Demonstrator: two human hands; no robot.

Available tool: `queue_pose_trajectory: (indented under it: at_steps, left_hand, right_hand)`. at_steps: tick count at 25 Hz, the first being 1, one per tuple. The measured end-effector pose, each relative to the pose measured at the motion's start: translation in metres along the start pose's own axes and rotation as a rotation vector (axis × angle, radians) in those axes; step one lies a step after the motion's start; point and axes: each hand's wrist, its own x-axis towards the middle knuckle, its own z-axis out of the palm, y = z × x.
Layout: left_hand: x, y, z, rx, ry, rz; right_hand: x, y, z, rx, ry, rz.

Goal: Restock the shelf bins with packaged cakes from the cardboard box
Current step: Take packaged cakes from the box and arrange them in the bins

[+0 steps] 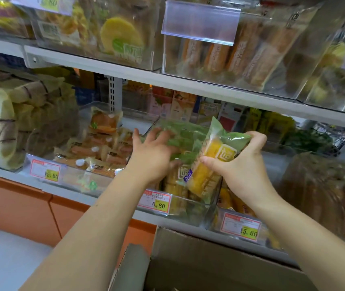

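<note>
Your right hand [238, 162] gripped a cake pack [210, 164] | left hand [152, 150], fingers spread, pressed packs [175, 135] in the bin [190, 211] | risk: harder pushing could have squashed them.

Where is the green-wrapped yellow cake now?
Head view, just right of centre: the right hand holds the cake over the bin tagged 6.80, beside the left hand.
</note>
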Motion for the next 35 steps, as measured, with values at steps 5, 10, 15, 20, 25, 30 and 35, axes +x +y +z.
queue_pose_trajectory:
  at_steps: [5, 10, 15, 20, 25, 30, 35]
  left_hand:
    - [-0.003, -0.006, 0.0, -0.072, 0.027, -0.042]
    - [-0.006, -0.01, 0.002, -0.142, 0.028, -0.054]
    - [-0.009, -0.012, 0.0, -0.192, 0.035, -0.044]
    - [-0.011, -0.015, -0.003, -0.267, -0.002, -0.044]
    - [-0.011, -0.016, -0.002, -0.265, 0.011, -0.031]
    - [-0.012, -0.014, 0.001, -0.217, 0.044, -0.025]
    - [-0.014, -0.013, 0.001, -0.107, -0.007, -0.016]
  right_hand:
    - [0.001, 0.002, 0.002, -0.365, -0.075, -0.018]
    - [0.013, 0.0, 0.012, -0.668, -0.228, -0.037]
    - [0.022, -0.003, 0.008, -0.913, -0.273, -0.078]
    - [0.033, -0.013, -0.001, -0.981, -0.376, -0.238]
    - [0.037, -0.007, 0.009, -1.072, -0.439, -0.283]
    - [0.033, -0.001, 0.018, -1.174, -0.481, -0.376]
    - [0.017, 0.003, 0.029, -1.214, -0.491, -0.466]
